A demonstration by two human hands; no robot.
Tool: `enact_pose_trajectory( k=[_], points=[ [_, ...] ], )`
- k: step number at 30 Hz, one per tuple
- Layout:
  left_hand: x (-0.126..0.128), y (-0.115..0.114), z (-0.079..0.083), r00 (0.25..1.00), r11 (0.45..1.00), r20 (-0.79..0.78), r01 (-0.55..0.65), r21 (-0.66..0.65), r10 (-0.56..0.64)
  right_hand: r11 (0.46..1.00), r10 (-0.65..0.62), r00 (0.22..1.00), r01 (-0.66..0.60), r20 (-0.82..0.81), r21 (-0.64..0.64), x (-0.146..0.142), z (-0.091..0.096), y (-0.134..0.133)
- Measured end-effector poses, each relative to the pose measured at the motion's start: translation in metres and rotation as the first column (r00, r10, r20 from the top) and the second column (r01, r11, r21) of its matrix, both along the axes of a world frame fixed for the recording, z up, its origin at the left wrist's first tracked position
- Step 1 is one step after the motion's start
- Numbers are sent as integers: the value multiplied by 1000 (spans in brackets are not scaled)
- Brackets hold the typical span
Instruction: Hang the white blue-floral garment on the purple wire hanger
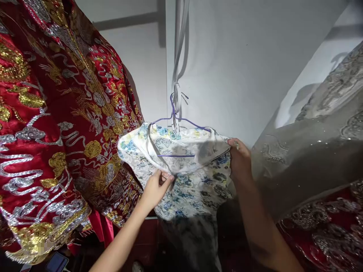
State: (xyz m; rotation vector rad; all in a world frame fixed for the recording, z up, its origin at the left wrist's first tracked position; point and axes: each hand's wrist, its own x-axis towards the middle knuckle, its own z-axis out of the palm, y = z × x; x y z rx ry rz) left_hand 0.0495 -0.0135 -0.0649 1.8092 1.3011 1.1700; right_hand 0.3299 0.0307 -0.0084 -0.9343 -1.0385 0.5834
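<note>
Around the purple hanger's (176,155) shoulders, its lower bar showing through the neckline, hangs the floral garment (187,192). The left hand (155,187) pinches the neckline's front edge; the right hand (241,153) grips the cloth by the hanger's right corner. Light, even tension should spare the neckline from stretching. At the left corner the red embroidered jacket (93,113) crowds close; the widest room lies above the right corner, before the pale wall (227,75).

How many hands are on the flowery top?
2. The bare left hand pinches the white fabric top with blue and yellow flowers at its front neckline; the bare right hand holds its shoulder, picture right. No others show.
</note>
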Motion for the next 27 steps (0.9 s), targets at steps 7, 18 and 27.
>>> enact_pose_trajectory(
  k=[7, 18, 27],
  points=[
    [21, 18, 1, 919, 988, 381, -139, 70, 103, 999, -4, 991, 0, -131, -33, 15, 4, 13],
    [39, -32, -17, 733, 990, 667, -78, -116, 136, 883, 456, 864, -411, 211, -228, -104, -102, -82],
    [43, -58, -23, 688, 984, 706, -85, -155, 171, 710, 662, 745, -590, 80, -385, -112, -108, -99]
  ],
)
